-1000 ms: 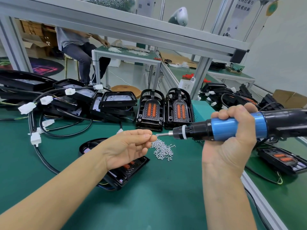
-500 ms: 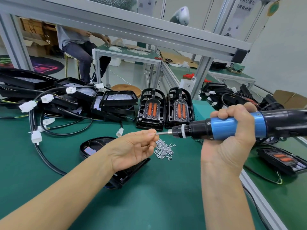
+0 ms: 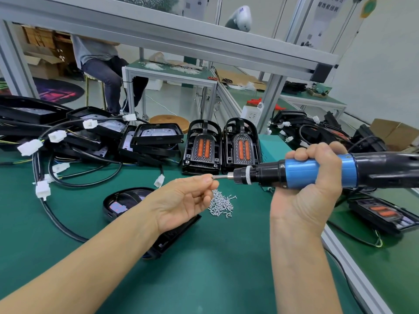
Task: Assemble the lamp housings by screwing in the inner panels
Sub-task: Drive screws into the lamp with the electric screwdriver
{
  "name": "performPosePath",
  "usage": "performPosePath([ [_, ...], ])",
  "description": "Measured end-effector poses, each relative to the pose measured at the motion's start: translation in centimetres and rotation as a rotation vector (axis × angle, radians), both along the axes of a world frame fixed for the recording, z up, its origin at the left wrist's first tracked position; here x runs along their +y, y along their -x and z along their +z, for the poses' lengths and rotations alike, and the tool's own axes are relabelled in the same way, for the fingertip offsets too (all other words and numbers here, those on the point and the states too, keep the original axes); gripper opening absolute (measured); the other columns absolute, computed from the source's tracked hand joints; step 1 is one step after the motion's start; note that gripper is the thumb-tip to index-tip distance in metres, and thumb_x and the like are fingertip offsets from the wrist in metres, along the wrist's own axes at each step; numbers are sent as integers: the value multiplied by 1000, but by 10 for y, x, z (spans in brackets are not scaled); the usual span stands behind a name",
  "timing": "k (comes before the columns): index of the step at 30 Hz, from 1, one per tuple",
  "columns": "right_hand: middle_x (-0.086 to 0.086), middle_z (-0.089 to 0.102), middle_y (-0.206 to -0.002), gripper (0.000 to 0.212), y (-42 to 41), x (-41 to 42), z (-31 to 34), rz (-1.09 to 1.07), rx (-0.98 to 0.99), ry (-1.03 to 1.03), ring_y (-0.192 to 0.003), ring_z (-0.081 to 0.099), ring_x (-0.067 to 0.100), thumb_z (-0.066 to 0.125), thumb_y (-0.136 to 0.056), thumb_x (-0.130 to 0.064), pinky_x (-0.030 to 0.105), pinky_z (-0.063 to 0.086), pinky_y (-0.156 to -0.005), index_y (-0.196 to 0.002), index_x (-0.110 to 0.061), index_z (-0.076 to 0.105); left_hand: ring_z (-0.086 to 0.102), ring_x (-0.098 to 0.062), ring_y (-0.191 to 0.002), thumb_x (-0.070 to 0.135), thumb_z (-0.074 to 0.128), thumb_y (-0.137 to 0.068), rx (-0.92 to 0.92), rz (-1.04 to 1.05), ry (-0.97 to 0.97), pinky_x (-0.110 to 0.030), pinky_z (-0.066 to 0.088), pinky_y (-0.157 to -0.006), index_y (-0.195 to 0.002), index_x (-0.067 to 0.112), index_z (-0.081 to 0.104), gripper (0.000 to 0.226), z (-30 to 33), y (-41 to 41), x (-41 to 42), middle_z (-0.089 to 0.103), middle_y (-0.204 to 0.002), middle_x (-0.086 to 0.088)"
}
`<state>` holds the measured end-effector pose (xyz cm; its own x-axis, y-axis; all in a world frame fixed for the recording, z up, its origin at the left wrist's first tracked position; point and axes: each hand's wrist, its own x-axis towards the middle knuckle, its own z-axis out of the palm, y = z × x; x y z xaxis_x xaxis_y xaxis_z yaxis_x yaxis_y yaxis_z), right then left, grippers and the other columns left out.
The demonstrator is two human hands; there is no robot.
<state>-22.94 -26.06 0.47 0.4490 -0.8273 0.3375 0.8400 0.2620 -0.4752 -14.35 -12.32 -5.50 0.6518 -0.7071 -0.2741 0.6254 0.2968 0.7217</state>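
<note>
My right hand (image 3: 315, 189) grips a blue and black electric screwdriver (image 3: 301, 171), held level with its bit pointing left. My left hand (image 3: 183, 200) pinches at the bit's tip with thumb and forefinger; the screw there is hidden by the fingertips. A black lamp housing (image 3: 122, 202) with its inner panel lies flat on the green mat under my left wrist. A small heap of silver screws (image 3: 221, 203) lies just right of that hand.
Two black housings with orange panels (image 3: 221, 147) stand behind the screws. A tangle of housings, black cables and white connectors (image 3: 68, 141) fills the left. Another housing (image 3: 383, 214) lies on the right bench past an aluminium rail. A person sits at a far table.
My left hand's fingertips have closed onto the screwdriver's bit, and both hands have risen slightly together. Nothing on the mat has moved.
</note>
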Motion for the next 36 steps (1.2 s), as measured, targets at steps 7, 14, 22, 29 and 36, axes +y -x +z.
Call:
performPosePath([
  [7,-10,53,-56,23,-1,1,1,-19,2,22,-54,53,7,56,-78,-2,22,49,-65,-92,-18,50,58,-11,-59,15,73,-67,86,40,2,-20,54,-52,-69,10,70,6,-3,0,-2,65,-73,-2],
  [14,-8,52,-58,23,-6,1,-5,-23,11,32,-56,51,9,57,-76,-2,25,48,-67,-91,-18,49,60,-10,-59,8,69,-76,-82,1,-84,-19,54,-55,-81,5,69,6,-2,-6,7,68,-73,-5],
  [22,-10,52,-54,25,-28,12,-23,-73,142,103,-55,52,9,52,-87,7,23,46,-62,-91,-17,47,53,0,-61,5,67,-83,-757,-85,-672,-16,41,-64,-78,10,72,9,9,-36,13,67,-68,9],
  [29,-11,51,-53,24,-27,25,-26,78,122,65,-53,51,9,53,-78,-1,23,46,-66,-89,-21,48,52,-10,-74,13,66,-85,-1135,-263,-1079,-39,25,-102,-81,17,69,6,-2,-46,23,59,-66,16],
  [36,-9,48,-59,23,-11,45,-27,327,146,121,-53,48,7,53,-74,-6,22,47,-64,-89,-23,52,55,-13,-86,19,63,-87,-1354,-268,-1240,-38,26,-92,-83,17,74,12,-3,-43,29,69,-86,12],
])
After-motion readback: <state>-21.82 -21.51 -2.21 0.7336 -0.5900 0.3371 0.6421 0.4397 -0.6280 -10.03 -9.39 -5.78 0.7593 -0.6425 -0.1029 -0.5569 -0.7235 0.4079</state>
